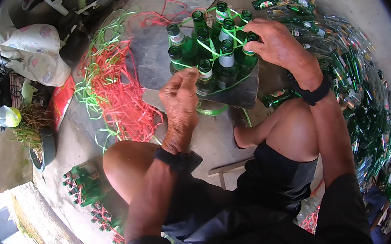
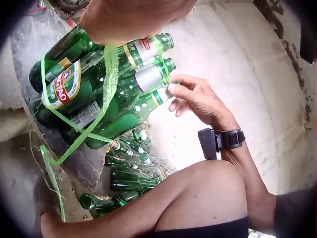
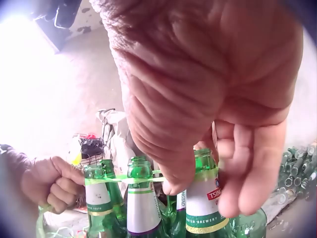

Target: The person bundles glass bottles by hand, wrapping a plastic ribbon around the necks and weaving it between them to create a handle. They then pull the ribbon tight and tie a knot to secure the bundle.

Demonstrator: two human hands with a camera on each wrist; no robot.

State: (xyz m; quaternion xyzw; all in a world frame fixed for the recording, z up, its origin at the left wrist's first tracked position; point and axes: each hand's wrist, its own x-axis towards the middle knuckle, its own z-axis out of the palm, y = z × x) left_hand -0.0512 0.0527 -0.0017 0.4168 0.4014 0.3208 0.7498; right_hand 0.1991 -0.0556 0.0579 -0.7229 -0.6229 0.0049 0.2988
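Several green bottles [image 1: 228, 61] stand upright in a tight group on a dark stone slab [image 1: 243, 94], with green strap [image 1: 209, 49] crossing around their necks; more strap [image 2: 110, 84] loops round the bodies. My left hand [image 1: 180, 99] has its fingers curled at the front left of the group and pinches the strap, beside the neck of a front bottle [image 1: 205, 74]. At the right side, my right hand [image 1: 284, 50] holds a bottle neck between thumb and fingers. In the right wrist view the thumb [image 3: 174, 178] lies against the strap by a labelled bottle [image 3: 204, 198].
Tangled red and green straps [image 1: 121, 92] lie to the left of the slab. Many loose bottles [image 1: 344, 64] are piled along the right. Bundled bottles [image 1: 86, 184] stand at the lower left, near a potted plant [image 1: 42, 145]. My knees are close below the slab.
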